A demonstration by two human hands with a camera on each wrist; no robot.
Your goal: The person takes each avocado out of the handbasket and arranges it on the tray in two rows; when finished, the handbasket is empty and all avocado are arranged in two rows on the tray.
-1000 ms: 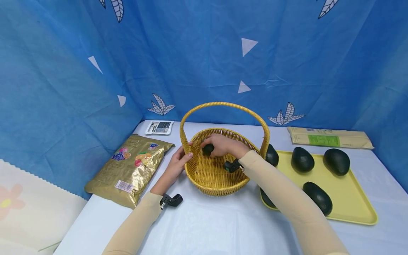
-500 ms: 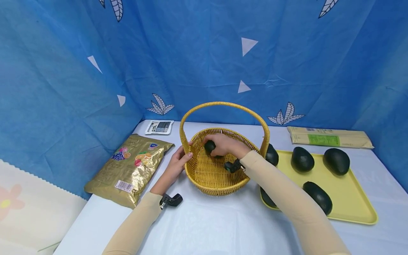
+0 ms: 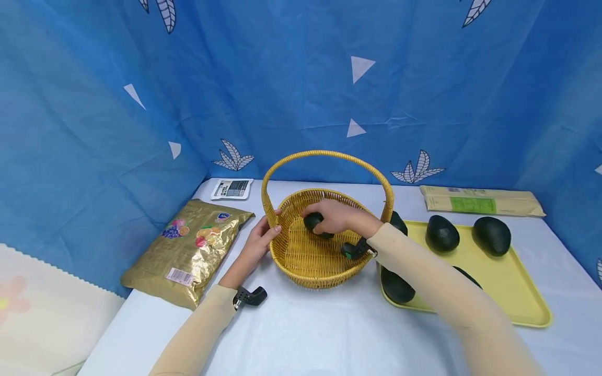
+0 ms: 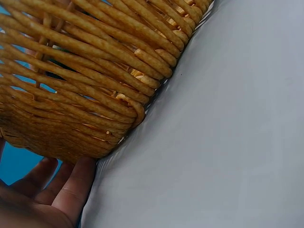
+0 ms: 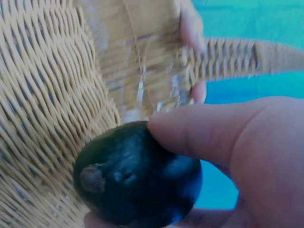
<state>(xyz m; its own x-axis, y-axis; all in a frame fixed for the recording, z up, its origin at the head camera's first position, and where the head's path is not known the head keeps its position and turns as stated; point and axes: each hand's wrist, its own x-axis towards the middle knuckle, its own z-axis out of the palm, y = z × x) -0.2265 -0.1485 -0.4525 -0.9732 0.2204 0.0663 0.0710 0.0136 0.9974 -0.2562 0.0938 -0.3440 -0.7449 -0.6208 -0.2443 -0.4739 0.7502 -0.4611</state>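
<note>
The fingers (image 5: 199, 135) of the right hand (image 3: 336, 216) are curled round a dark avocado (image 5: 137, 175), thumb across its top and the rest cupped beneath, its stem end turned toward the wrist camera; the fruit is held inside the wicker basket (image 3: 293, 248), low over the woven floor, though I cannot tell whether it touches the weave. The left hand (image 3: 256, 245) grips the basket's near-left rim just by the foot of the handle (image 3: 324, 154), thumb over the edge and fingers under the wall, as the left wrist view shows from below. Judging from this, the likeliest slip is the avocado rolling: it is round and smooth, the basket floor is shallow and sloped, so if let go off-centre it may tumble to the wall. If the left hand eases off, the light basket could slide on the bench (image 3: 305, 329) or tip toward the right forearm, which crosses the rim close to the handle and might snag it. That forearm also passes over the yellow tray (image 3: 517, 292), where more avocados (image 3: 442, 233) lie loose; a careless sleeve could knock one, such as the one at the tray's near-left corner (image 3: 397, 286), over the edge. A gold snack bag (image 3: 188, 250) lies left, well apart.
</note>
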